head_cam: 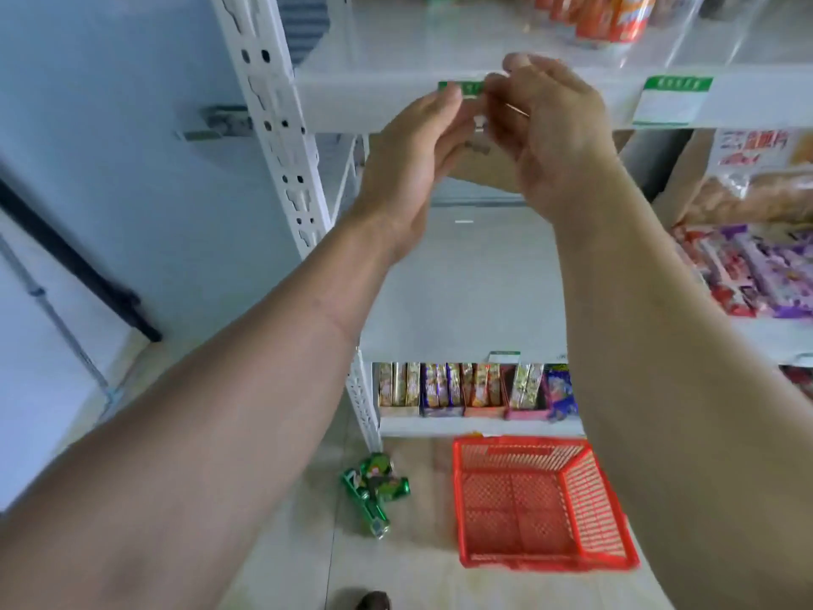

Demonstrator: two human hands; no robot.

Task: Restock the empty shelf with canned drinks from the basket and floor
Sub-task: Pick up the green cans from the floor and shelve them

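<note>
- Two hands meet at the front lip of a white shelf: the left hand lies flat-fingered against a green-and-white price label, while the right hand pinches the label's other end, probably seating it in the rail.
- Well below both grips, green cans lie tumbled on the glossy tiled floor, smooth metal cylinders waiting to be stocked.
- Just right of them, the red plastic lattice basket shows no cans.
- Above the right grip, orange cans stand on the shelf.
</note>
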